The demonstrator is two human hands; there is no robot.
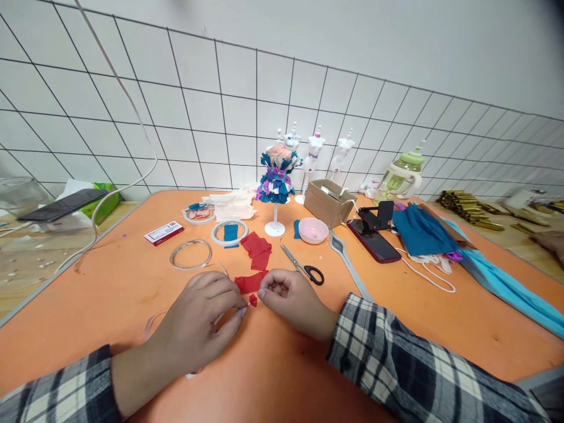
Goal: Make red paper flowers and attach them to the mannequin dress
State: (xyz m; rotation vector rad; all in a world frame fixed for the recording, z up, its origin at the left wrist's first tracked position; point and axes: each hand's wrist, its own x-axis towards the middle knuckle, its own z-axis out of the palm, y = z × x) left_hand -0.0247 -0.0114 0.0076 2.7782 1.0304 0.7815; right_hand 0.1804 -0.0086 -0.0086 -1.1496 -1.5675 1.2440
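My left hand (210,314) is closed in a pinch over the table's near middle. At its fingertips is a small crumpled red piece (252,300), apparently crepe paper, with a pale bit at its end. My right hand (293,296) is curled just right of that piece, thumb against forefinger; whatever lies between them is too small to make out. Just beyond the fingers lies a flat red strip (249,283), with more red strips (257,250) behind it. Black-handled scissors (304,265) rest beyond my right hand, blades pointing away to the left.
Rolls of tape (229,233) and a clear ring (191,254) lie left on the orange table (118,282). A doll-size dress form in ruffled blue and purple (277,176) stands behind. A pink bowl (313,231), cardboard box (329,202), phone (374,241) and blue sheets (423,230) are rightward.
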